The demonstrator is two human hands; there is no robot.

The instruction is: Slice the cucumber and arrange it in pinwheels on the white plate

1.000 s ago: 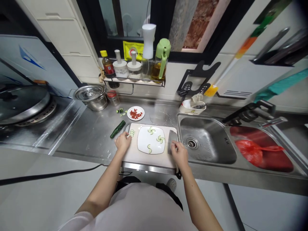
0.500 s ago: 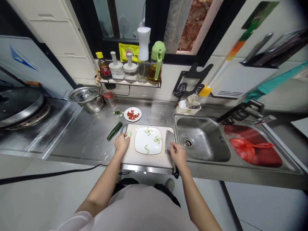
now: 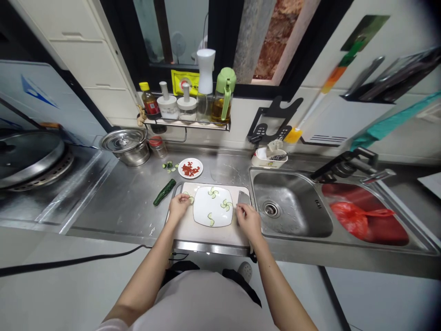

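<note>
A pale cutting board lies on the steel counter in front of me. On it sits a white square plate with three small fans of cucumber slices. My left hand rests at the plate's left edge, fingers pinched on loose cucumber slices. My right hand is closed at the plate's right edge, on the cleaver that lies flat on the board.
A half cucumber lies left of the board, with a small dish of red chilli and cucumber ends behind. A lidded pot, a condiment rack, a wok and a double sink holding a red bag surround the spot.
My left hand has shifted right, closer to the plate's left edge. My right hand has moved a little inward along the cleaver. The view has dropped slightly.
</note>
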